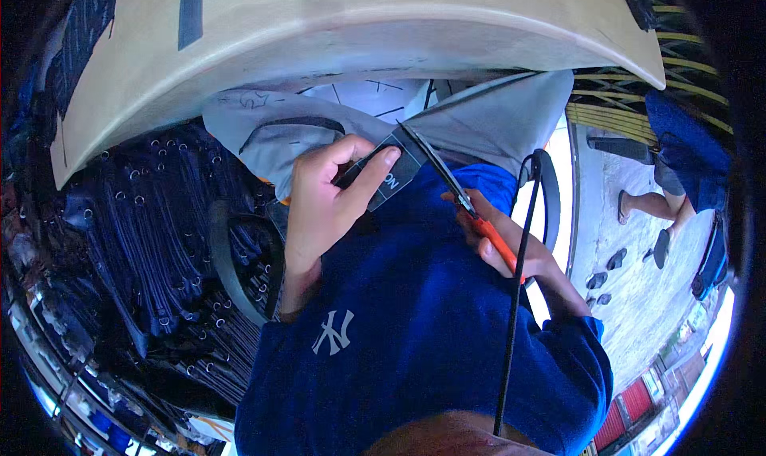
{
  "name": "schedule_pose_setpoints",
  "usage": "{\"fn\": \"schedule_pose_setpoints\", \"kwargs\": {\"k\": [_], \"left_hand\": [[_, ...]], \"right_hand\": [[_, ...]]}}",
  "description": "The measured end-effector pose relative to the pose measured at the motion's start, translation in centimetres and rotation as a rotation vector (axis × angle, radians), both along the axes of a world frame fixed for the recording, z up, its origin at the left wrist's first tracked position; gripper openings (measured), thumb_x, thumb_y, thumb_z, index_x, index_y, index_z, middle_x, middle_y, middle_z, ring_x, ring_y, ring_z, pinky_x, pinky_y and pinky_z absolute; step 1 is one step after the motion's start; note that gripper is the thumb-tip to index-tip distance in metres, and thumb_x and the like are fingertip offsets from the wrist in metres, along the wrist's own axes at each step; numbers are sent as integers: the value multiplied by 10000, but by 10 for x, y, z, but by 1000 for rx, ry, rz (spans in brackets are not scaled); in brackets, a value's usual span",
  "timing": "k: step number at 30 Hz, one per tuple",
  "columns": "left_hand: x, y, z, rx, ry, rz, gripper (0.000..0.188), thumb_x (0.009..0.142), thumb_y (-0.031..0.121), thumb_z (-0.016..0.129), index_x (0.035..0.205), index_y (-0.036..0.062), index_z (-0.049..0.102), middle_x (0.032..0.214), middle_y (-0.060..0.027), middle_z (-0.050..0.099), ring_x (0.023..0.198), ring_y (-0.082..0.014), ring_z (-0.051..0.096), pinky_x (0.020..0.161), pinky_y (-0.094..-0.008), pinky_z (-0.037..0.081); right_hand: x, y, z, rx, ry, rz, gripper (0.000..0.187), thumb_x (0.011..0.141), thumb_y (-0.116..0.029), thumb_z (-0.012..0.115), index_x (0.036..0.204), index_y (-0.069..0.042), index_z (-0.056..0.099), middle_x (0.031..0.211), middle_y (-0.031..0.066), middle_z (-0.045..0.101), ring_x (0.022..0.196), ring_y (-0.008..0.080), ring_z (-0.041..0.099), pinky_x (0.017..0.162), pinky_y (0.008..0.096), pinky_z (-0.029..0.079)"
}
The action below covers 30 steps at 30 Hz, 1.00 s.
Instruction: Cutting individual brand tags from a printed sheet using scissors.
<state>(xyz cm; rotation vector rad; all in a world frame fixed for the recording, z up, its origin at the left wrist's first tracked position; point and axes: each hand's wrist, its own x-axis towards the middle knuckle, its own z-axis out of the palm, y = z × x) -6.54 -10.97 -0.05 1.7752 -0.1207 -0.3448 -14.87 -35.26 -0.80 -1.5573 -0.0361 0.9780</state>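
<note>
My left hand [331,197] pinches a small dark rectangular label [404,170] with pale lettering, thumb on top and fingers mostly hidden beneath. My right hand [507,236] is closed round the orange handles of a pair of scissors [444,171]. Their long dark blades point up and to the left, alongside the label's upper right edge. The tips look slightly parted; whether the blades touch the label I cannot tell. Both hands are over my lap, just in front of the table edge.
A pale tabletop [383,17] curves across the far side, with grey material [495,113] beneath it. Many dark straps with metal rings [159,217] hang at the left. A black cord [515,328] runs past my right arm. Another person [678,153] is at the far right.
</note>
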Motion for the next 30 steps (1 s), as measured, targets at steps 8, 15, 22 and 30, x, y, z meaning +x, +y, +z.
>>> {"fn": "schedule_pose_setpoints", "kwargs": {"k": [8, 15, 22, 30], "left_hand": [[1, -3, 7, 13, 63, 6, 181, 832, 127, 672, 720, -1, 610, 543, 9, 539, 518, -14, 441, 461, -213, 330], [1, -3, 4, 36, 28, 8, 175, 828, 120, 672, 715, 2, 607, 550, 10, 561, 508, -13, 456, 455, -211, 339], [2, -4, 0, -6, 47, 58, 181, 830, 132, 677, 710, 12, 613, 526, 22, 537, 483, 8, 419, 425, -192, 294], [4, -6, 0, 8, -33, 32, 189, 830, 127, 678, 697, 16, 605, 521, 25, 528, 485, 7, 414, 432, -194, 298]], "right_hand": [[0, 5, -4, 137, -93, -6, 867, 833, -657, 436, 1305, 50, 266, 793, 69, 447, 671, 161, 467, 602, 313, 381], [-1, 6, -7, 163, -51, 21, 926, 803, -704, 430, 1308, 55, 271, 799, 69, 456, 652, 166, 469, 579, 312, 379], [2, 8, -4, 166, -63, 2, 940, 801, -707, 434, 1322, 56, 265, 794, 78, 468, 634, 172, 485, 569, 315, 383], [5, 8, -3, 125, -64, 0, 967, 788, -728, 434, 1329, 57, 270, 839, 97, 469, 683, 187, 482, 605, 326, 389]]}}
